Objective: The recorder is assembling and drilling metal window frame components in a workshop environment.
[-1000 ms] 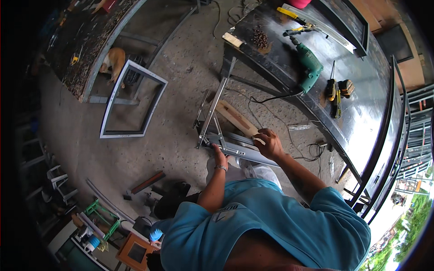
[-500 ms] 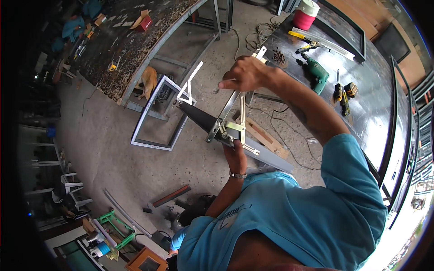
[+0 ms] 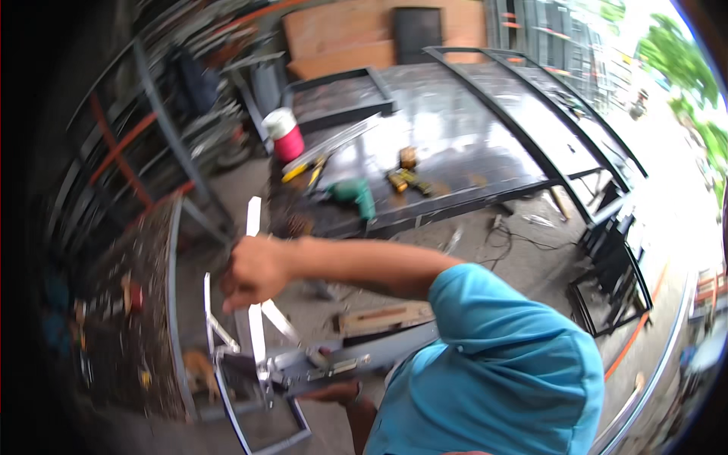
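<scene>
A long grey metal profile (image 3: 394, 345) with silver hinge arms fixed to it lies across in front of me. Beneath it, my left hand (image 3: 332, 392) supports the profile, its fingers partly hidden. My right hand (image 3: 258, 271) is closed around a flat silver hinge arm (image 3: 256, 337) that stands up from the profile and shows above and below the fist. A second, thinner silver arm (image 3: 208, 307) rises to the left of that fist. Close below the profile's far end is a white-edged grey frame (image 3: 292, 440). Motion blurs the picture.
To the right, a dark metal-topped table (image 3: 447, 144) bears a green drill (image 3: 353, 196), a tape measure (image 3: 408, 158), a pink and white jug (image 3: 283, 136) and large black frames (image 3: 523, 136). A worn workbench (image 3: 121, 334) stands left, with a brown animal (image 3: 199, 371) beneath it.
My view has swung to the right, bringing more of the metal-topped table and the bright outdoor side into sight. My hands and the profile now appear farther left and lower.
</scene>
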`<action>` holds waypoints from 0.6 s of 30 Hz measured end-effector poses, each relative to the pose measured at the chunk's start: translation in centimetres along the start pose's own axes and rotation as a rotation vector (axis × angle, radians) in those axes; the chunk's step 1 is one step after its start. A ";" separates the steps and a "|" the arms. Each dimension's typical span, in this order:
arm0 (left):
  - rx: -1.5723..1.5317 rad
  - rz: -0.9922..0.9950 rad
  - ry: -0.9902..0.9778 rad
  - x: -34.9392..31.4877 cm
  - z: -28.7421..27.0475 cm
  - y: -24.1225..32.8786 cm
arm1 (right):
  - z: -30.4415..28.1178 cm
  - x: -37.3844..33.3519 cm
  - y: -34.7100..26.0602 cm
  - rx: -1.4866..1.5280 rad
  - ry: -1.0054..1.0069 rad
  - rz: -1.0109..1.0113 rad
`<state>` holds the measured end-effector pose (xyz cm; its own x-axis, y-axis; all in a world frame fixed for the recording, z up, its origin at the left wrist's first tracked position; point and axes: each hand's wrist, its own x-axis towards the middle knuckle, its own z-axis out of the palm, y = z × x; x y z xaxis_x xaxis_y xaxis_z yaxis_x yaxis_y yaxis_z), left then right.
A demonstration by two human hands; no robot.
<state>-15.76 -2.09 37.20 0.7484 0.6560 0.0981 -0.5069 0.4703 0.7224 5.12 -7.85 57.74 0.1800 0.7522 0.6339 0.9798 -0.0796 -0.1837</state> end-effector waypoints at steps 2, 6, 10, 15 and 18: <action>0.042 -0.020 0.261 -1.4 5.3 3.4 | -1.9 -0.9 -2.0 -0.029 0.005 -0.002; 0.063 -0.062 0.021 -1.8 7.6 3.6 | -3.9 -4.8 -4.0 -0.058 0.190 -0.016; 0.137 -0.075 0.021 -3.2 10.8 3.2 | -4.6 -9.8 -4.1 -0.033 0.301 0.073; 0.194 -0.070 0.020 -5.1 13.3 1.6 | -7.6 -19.1 -6.8 0.016 0.294 0.300; 0.209 -0.065 0.038 -5.7 14.8 -0.2 | -7.4 -25.4 -9.2 0.038 0.234 0.480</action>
<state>-13.57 -14.64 46.62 0.7579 0.6519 0.0239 -0.3557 0.3823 0.8528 -7.83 -31.11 48.92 0.6261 0.4710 0.6214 0.7793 -0.3520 -0.5184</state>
